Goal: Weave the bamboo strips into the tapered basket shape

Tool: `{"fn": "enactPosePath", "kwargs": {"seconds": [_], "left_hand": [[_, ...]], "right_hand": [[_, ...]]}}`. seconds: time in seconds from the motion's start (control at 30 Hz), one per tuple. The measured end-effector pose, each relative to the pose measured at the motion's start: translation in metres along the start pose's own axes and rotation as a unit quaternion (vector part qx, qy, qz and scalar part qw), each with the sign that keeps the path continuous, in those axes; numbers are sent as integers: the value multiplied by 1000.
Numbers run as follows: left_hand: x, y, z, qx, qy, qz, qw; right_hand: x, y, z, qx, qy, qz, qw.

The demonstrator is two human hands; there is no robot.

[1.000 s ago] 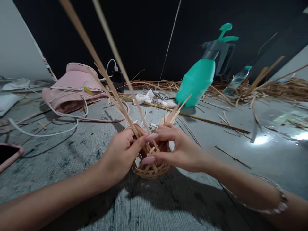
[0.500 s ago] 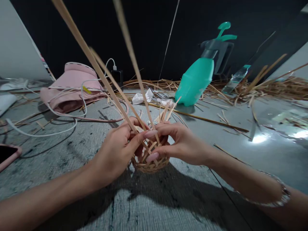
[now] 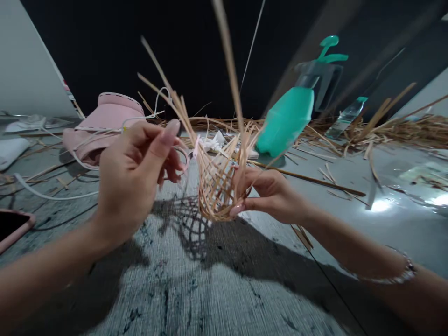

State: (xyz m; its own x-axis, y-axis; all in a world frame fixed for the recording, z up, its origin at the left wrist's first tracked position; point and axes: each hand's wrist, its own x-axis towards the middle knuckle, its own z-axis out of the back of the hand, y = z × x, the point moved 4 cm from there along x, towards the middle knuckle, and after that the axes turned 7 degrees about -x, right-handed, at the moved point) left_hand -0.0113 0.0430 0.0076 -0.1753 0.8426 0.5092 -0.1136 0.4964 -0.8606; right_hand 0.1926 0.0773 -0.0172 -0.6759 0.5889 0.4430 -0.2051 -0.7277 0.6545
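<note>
A small half-woven basket (image 3: 215, 186) of pale cane strips is lifted off the grey floor and tipped on its side. Its open weave faces me. Long loose strips (image 3: 229, 70) rise from its rim, and others fan up to the left. My right hand (image 3: 271, 193) grips the basket's right side, thumb beneath and fingers in the weave. My left hand (image 3: 135, 170) hangs raised just left of the basket with its fingers curled and its thumb close to the left strips. Whether it pinches a strip is unclear.
A teal spray bottle (image 3: 287, 121) stands behind the basket, with a clear bottle (image 3: 345, 119) farther right. Cane scraps (image 3: 392, 126) litter the back and right. A pink bag (image 3: 108, 119), white cable (image 3: 52, 196), crumpled tissue (image 3: 213, 140) and a pink-cased phone (image 3: 12, 228) lie to the left.
The basket has come up off the floor and turned onto its side in my right hand. My left hand has left the rim and moved up and left.
</note>
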Motion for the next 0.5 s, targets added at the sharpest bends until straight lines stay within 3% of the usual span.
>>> {"fn": "enactPosePath", "kwargs": {"seconds": [0.07,0.13,0.2,0.27,0.5], "left_hand": [[1,14,2,17,-2,53,998],[-3,38,-5,33,74,181,980],[-9,56,-13,28,118,234,965],[-19,68,-28,-71,217,292,929],[-20,65,-38,-121,230,204,944]], "right_hand": [[-1,-7,1,9,-34,27,999],[-4,-13,0,-5,-59,44,997],[-6,-16,-4,-20,-60,63,996],[-9,-18,-8,-15,-54,69,996],[-13,-25,-16,5,-1,50,999]]}}
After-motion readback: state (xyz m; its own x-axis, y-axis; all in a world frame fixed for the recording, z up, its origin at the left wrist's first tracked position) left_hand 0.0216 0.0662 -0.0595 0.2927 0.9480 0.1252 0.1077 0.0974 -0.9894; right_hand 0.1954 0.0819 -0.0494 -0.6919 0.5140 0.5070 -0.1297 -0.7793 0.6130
